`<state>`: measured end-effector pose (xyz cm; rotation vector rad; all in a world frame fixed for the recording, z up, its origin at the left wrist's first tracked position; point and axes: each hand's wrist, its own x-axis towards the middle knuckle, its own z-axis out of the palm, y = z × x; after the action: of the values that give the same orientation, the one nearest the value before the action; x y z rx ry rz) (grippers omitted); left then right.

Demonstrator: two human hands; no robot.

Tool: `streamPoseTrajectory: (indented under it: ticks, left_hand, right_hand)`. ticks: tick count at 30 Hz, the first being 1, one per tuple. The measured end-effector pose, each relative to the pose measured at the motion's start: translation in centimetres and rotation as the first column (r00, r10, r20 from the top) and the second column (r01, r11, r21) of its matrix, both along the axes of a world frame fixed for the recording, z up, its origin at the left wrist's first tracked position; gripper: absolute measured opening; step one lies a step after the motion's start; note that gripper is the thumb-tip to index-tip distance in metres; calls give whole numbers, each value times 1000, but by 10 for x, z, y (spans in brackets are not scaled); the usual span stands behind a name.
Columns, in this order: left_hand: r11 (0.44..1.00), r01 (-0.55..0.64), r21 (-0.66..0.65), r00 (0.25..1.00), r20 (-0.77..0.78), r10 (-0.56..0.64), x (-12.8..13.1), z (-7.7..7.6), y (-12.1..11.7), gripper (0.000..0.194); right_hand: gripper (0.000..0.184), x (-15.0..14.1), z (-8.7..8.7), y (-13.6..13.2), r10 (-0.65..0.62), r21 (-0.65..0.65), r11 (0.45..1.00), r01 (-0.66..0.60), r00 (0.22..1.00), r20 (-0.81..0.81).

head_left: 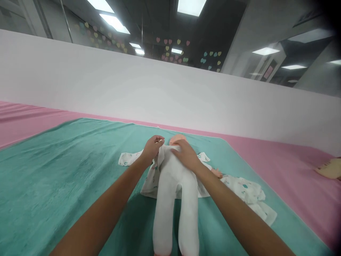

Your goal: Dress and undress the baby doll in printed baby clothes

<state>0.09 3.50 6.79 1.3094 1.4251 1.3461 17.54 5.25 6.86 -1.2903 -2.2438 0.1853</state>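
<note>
A baby doll [174,192] in white lies on its back on a teal blanket [58,177], head away from me, legs toward me. Under it a white patterned garment [128,159] is spread open. My left hand [152,146] is closed in a pinch on the white fabric at the doll's left shoulder, near the neck. My right hand [185,153] lies on the doll's upper chest with its fingers curled on the cloth just below the head. The doll's pink hand [217,173] sticks out to the right of my right forearm.
A second white patterned piece of clothing [249,193] lies crumpled on the blanket to the right. Pink sheet [287,170] surrounds the blanket. A tan object [330,169] sits at the right edge. A white partition wall [160,92] stands behind.
</note>
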Motion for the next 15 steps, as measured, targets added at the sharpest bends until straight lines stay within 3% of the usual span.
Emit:
streamPoseTrajectory:
  ticks: [1, 2, 5, 7, 9, 12, 15]
  left_hand:
    - [1000, 2, 3, 1000, -12, -2, 0, -1, 0, 29]
    - [1000, 2, 9, 1000, -22, -2, 1, -3, 1, 29]
    - [1000, -9, 28, 999, -50, 11, 6, -6, 0, 28]
    - [999, -36, 25, 997, -72, 38, 10, -7, -2, 27]
    - [998, -54, 31, 995, -84, 56, 14, -8, -4, 27]
    - [996, -58, 61, 995, -73, 62, 19, -12, -4, 26]
    - [994, -69, 82, 996, -43, 73, 21, -17, 0, 26]
  right_hand:
    - [33, 18, -7, -8, -114, 22, 993, 116, 991, -77]
    - [36, 34, -15, -15, -224, -35, 974, 222, 969, -108]
    - [48, 65, -36, -32, -338, -357, 890, 284, 936, -99]
    - [49, 66, -45, -39, -355, -531, 828, 180, 901, -249]
    - [48, 57, -50, -44, -381, -645, 763, -37, 781, -495]
    - [53, 38, -53, -49, -455, -657, 671, -344, 509, -731]
    - [73, 30, -55, -50, -531, -642, 635, -429, 362, -767]
